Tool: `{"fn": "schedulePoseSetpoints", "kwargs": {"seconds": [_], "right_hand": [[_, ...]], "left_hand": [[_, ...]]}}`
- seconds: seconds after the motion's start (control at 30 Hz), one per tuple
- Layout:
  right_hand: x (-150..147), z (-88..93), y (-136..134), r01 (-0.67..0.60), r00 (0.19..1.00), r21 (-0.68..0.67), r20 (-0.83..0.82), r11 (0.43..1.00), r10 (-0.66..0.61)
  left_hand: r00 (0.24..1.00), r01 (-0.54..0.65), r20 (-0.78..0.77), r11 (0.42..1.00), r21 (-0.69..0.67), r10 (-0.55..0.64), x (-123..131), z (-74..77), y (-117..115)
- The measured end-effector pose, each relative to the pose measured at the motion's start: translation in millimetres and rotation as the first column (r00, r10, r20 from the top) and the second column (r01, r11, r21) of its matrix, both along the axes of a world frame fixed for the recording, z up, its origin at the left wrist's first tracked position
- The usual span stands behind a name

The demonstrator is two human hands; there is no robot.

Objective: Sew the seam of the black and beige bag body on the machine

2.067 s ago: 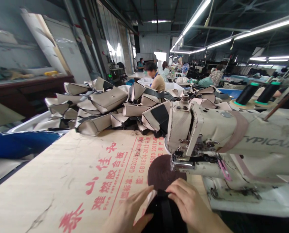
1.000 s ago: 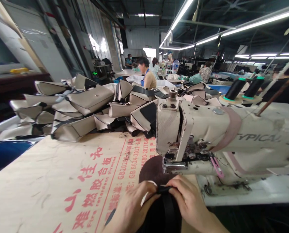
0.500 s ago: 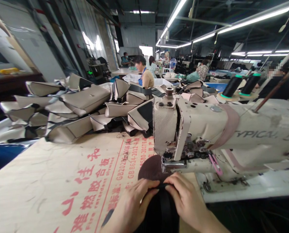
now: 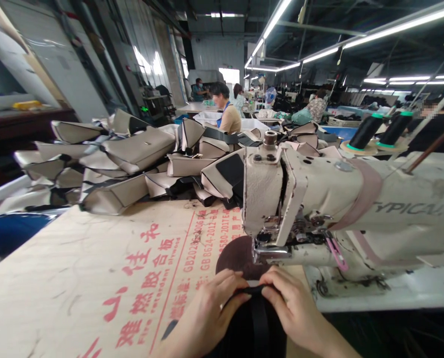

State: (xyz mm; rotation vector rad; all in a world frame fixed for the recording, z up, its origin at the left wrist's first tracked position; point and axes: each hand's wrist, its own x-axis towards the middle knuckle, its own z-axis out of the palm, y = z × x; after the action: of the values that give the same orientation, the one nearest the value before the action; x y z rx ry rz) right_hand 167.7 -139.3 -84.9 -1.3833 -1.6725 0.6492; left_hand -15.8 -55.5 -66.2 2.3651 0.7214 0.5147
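At the bottom centre of the frame, a black fabric piece with a smooth black band down its middle (image 4: 261, 325) is held by both hands, its upper edge level with the fingertips. The left hand (image 4: 210, 303) pinches that edge between thumb and fingers (image 4: 231, 281), and the right hand (image 4: 294, 303) pinches it a little further right, leaving a short stretch of edge between them. Just above the hands, a dark brown, flat round disc (image 4: 235, 254) lies on the pale plywood table printed with red characters (image 4: 91, 263), partly hidden by the fingers and the machine. A cream-coloured sewing machine with worn paint (image 4: 315, 186) fills the right side, a pink clip (image 4: 336, 252) hanging on it and two black thread spools with green ends (image 4: 367, 133) behind. Beige, black-edged bags (image 4: 136, 149) are heaped across the left and centre; beyond them, at upper centre, sits a person in a tan top (image 4: 230, 120).
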Motion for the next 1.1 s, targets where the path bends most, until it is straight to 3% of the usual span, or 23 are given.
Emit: {"fn": "schedulePoseSetpoints", "kwargs": {"seconds": [0.27, 0.4, 0.57, 0.7, 0.87, 0.97, 1.1], "right_hand": [[-16.6, -14.0, -9.4, 0.167, 0.984, 0.134, 0.030, 0.977, -0.173], [-16.1, -17.5, -6.1, 0.126, 0.990, 0.060, -0.066, 0.990, -0.122], [-12.0, -19.7, -0.1, 0.135, 0.991, 0.048, -0.024, 0.990, -0.134], [-15.3, -20.0, 2.2, 0.143, 0.989, 0.118, 0.013, 0.983, -0.145], [-16.9, -18.0, 1.6, 0.129, 0.991, 0.137, 0.007, 0.982, -0.131], [-15.5, -16.6, 2.3, 0.136, 0.990, 0.147, 0.014, 0.980, -0.139], [-14.2, -14.2, 4.6, 0.149, 0.989, 0.126, -0.037, 0.981, -0.146]], "left_hand": [[0.999, -0.032, -0.014, 0.999, 0.028, 0.033, 4.1, -0.9, -4.7], [0.998, -0.058, -0.015, 0.998, 0.014, 0.058, 8.1, -0.6, -4.8], [0.997, -0.055, -0.053, 0.996, -0.077, 0.051, 9.0, 6.2, -0.8], [0.988, -0.110, -0.118, 0.992, -0.056, 0.103, -15.0, 9.3, -4.5], [0.981, -0.125, -0.148, 0.992, -0.012, 0.122, -39.2, 1.7, -18.7], [0.983, -0.148, -0.118, 0.987, -0.060, 0.140, -32.9, -6.4, -20.2], [0.956, -0.290, -0.053, 0.956, -0.034, 0.288, -15.4, -10.5, -13.3]]}}
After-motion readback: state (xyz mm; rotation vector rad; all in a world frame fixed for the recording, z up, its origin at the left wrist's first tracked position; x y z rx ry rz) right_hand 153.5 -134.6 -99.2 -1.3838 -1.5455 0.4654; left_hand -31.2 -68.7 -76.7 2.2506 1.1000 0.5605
